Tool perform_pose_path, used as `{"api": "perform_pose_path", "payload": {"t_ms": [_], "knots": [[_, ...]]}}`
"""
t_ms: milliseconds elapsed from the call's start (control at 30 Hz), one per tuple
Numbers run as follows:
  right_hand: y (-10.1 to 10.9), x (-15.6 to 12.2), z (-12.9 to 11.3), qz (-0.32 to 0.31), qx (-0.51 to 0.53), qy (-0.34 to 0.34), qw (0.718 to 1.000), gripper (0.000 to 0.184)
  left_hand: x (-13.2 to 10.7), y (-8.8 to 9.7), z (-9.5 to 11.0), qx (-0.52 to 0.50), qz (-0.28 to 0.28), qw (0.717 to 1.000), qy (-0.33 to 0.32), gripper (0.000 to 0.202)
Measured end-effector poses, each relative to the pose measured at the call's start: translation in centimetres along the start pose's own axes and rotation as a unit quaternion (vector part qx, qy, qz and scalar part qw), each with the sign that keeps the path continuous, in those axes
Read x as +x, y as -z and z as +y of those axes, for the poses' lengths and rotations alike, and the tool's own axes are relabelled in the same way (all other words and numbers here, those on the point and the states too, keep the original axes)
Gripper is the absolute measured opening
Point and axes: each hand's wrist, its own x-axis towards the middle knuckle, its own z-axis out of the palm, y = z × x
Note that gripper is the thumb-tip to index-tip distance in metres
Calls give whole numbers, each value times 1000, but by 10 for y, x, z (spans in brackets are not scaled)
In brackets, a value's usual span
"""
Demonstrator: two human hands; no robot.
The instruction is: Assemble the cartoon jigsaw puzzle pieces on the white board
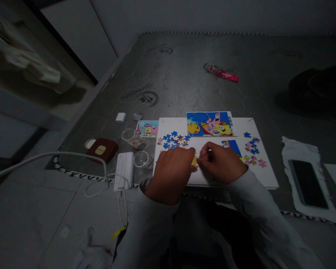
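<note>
My left hand (172, 172) rests on the white board (210, 181), its thumb and forefinger closed about some yellow puzzle pieces (195, 161). Close to the right edge of those pieces, my right hand (224, 162) is curled in a pinch; whatever its fingertips hold is hidden. Loose blue puzzle pieces (170, 140) lie beyond my left hand. Partly covered by my right hand is a blue joined section (233, 146). More loose pieces (252, 146) are scattered on the board's right side. A cartoon picture card (210, 124) lies along the far edge.
Left of the board are a second cartoon card (148, 129), clear plastic cups (141, 159), a white power bank (123, 171) with a cable, and a brown case (102, 150). A phone (308, 183) lies at right. A red wrapper (221, 73) sits farther back.
</note>
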Motion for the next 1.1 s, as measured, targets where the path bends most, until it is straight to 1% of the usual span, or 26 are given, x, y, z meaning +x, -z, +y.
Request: {"api": "perform_pose_path", "payload": {"t_ms": [167,333,433,533,633,733,867,1000,1100], "knots": [[4,-1,5,54,4,9,998,16,0,4,2,7,-8,1000,5,29],[18,-4,13,90,-27,-4,996,14,1,3,2,11,-11,1000,7,31],[27,-6,19,101,-55,-17,993,14,1,1,1,6,-5,1000,2,31],[33,-7,24,97,-79,-26,992,15,1,1,-1,5,-5,1000,11,32],[37,-8,26,71,-96,-43,992,13,0,3,-3,7,-17,1000,24,31],[41,-10,26,25,-114,-55,992,11,0,3,-5,14,-23,999,33,35],[44,-13,26,-37,-145,-55,987,12,0,2,-3,12,-23,999,31,41],[44,-13,30,-82,-159,-43,983,13,2,0,-2,9,-17,1000,24,39],[41,-12,33,-118,-155,-49,980,16,3,-1,-2,12,-21,999,22,38]]}}
